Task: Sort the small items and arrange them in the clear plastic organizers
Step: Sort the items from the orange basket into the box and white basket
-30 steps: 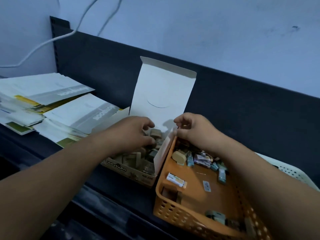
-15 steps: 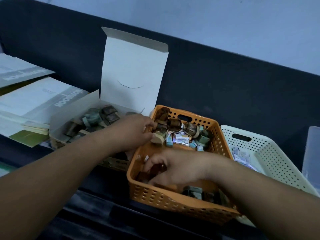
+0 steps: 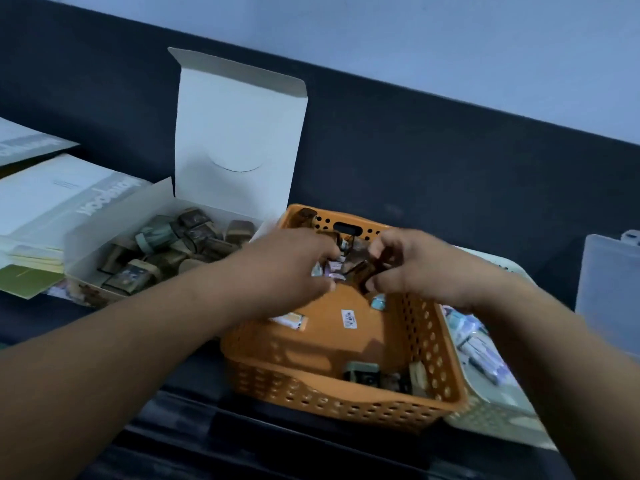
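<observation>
An orange perforated basket (image 3: 429,344) sits in the middle and holds several small wrapped items, most of them piled at its far end. My right hand (image 3: 412,268) hovers over that far end, shut on a small dark brown item (image 3: 362,273). My left hand (image 3: 287,268) reaches into the same pile with curled fingers; whether it holds anything is hidden. An open white cardboard box (image 3: 114,223) to the left, its lid standing up, holds several brown and green wrapped items (image 3: 162,247). A clear plastic organizer (image 3: 609,289) stands at the right edge.
A white perforated basket (image 3: 491,417) with pale packets lies to the right of the orange one, partly under it. Stacked notebooks and papers (image 3: 45,202) lie at the left. A dark back panel (image 3: 450,161) runs behind everything.
My right hand rose from the basket's near end to its far end and now grips a dark item. My left hand stays at the far pile. The camera shifted slightly.
</observation>
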Tool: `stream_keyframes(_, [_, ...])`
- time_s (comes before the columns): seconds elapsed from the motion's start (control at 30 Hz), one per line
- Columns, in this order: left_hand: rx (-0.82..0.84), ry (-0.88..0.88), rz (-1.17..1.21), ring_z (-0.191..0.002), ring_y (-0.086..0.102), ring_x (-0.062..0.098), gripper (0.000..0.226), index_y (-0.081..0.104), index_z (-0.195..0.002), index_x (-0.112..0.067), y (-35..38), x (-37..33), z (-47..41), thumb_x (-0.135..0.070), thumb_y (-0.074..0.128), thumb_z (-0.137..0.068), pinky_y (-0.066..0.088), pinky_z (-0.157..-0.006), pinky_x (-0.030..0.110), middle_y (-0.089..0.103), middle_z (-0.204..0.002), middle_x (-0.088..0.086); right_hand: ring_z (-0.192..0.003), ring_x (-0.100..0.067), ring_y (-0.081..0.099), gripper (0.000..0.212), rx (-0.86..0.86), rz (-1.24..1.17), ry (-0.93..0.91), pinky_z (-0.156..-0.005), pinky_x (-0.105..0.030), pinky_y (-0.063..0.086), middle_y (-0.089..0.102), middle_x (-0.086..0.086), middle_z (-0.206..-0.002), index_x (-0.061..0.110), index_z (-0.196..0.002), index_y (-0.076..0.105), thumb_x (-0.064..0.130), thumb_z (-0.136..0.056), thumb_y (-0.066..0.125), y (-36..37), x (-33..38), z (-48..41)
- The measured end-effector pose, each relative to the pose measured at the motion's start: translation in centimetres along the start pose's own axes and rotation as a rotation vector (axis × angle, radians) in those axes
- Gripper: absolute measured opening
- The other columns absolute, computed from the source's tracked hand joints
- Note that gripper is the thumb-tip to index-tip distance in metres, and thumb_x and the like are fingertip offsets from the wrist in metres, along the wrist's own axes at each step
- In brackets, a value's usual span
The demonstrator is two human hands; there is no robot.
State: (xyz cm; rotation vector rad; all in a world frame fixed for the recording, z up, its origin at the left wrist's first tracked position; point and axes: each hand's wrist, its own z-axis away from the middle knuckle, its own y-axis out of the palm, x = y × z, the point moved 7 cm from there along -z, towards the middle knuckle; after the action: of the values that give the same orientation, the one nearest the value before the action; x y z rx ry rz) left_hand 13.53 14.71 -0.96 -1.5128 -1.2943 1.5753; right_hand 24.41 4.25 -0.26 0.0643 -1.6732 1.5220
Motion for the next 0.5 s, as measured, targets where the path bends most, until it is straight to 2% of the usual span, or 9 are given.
stream_keyframes(0.07, [0.272, 0.005, 0.129, -0.106, 0.054, 0.003, 0.046, 0.051, -0.132, -0.034, 2.8, -1.7, 0.0, -0.039, 0.063, -0.089, 0.043, -0.088, 0.021, 0.059, -0.118, -0.016, -0.075, -0.015, 0.057, 0.026, -0.112, -0.077, 0.012, -0.062, -0.023, 0.043, 0.065, -0.006, -0.083, 0.012, -0.090, 0.057, 0.012, -0.076, 0.078, -2.0, -1.2, 1.0])
stream_keyframes(0.13, [0.560, 0.005, 0.138, -0.114, 0.055, 0.008, 0.047, 0.050, -0.134, -0.030, 5.8, -3.1, 0.4, -0.036, 0.063, -0.089, 0.045, -0.099, 0.032, 0.059, -0.128, -0.011, -0.077, -0.018, 0.059, 0.024, -0.164, -0.134, 0.032, -0.063, -0.027, 0.045, 0.068, -0.015, -0.095, 0.008, -0.093, 0.056, 0.011, -0.079, 0.076, -2.8, -2.2, 1.8])
stream_keyframes(0.2, [0.752, 0.030, 0.109, -0.117, 0.055, 0.011, 0.044, 0.050, -0.135, -0.025, 8.0, -4.3, 0.7, -0.024, 0.060, -0.092, 0.043, -0.103, 0.037, 0.059, -0.130, -0.007, -0.073, -0.018, 0.059, 0.024, -0.173, -0.177, 0.045, -0.062, -0.029, 0.045, 0.068, -0.019, -0.099, 0.006, -0.094, 0.056, 0.010, -0.080, 0.075, -2.9, -3.2, 2.2])
stream_keyframes(0.3, [0.848, 0.073, 0.136, -0.113, 0.055, 0.008, 0.046, 0.050, -0.135, -0.022, 9.6, -5.5, 0.6, -0.006, 0.053, -0.093, 0.043, -0.097, 0.026, 0.058, -0.133, -0.002, -0.073, -0.019, 0.060, 0.023, -0.172, -0.203, 0.052, -0.063, -0.034, 0.047, 0.070, -0.014, -0.095, 0.010, -0.092, 0.058, 0.013, -0.079, 0.077, -2.5, -4.1, 2.7])
stream_keyframes(0.37, [0.868, 0.064, 0.149, -0.110, 0.053, 0.005, 0.049, 0.050, -0.136, -0.024, 10.0, -5.5, 0.5, -0.002, 0.052, -0.092, 0.043, -0.091, 0.021, 0.057, -0.134, -0.003, -0.074, -0.020, 0.061, 0.023, -0.175, -0.233, 0.049, -0.066, -0.037, 0.048, 0.070, -0.012, -0.091, 0.012, -0.091, 0.058, 0.012, -0.078, 0.077, -2.4, -4.4, 2.9])
stream_keyframes(0.5, [0.869, 0.003, 0.160, -0.115, 0.056, 0.014, 0.045, 0.056, -0.128, -0.028, 10.4, -4.4, 0.4, -0.008, 0.062, -0.088, 0.045, -0.102, 0.036, 0.059, -0.129, -0.002, -0.076, -0.020, 0.060, 0.022, -0.164, -0.249, 0.037, -0.068, -0.035, 0.047, 0.069, -0.017, -0.093, 0.010, -0.091, 0.058, 0.010, -0.079, 0.077, -2.1, -4.3, 2.9])
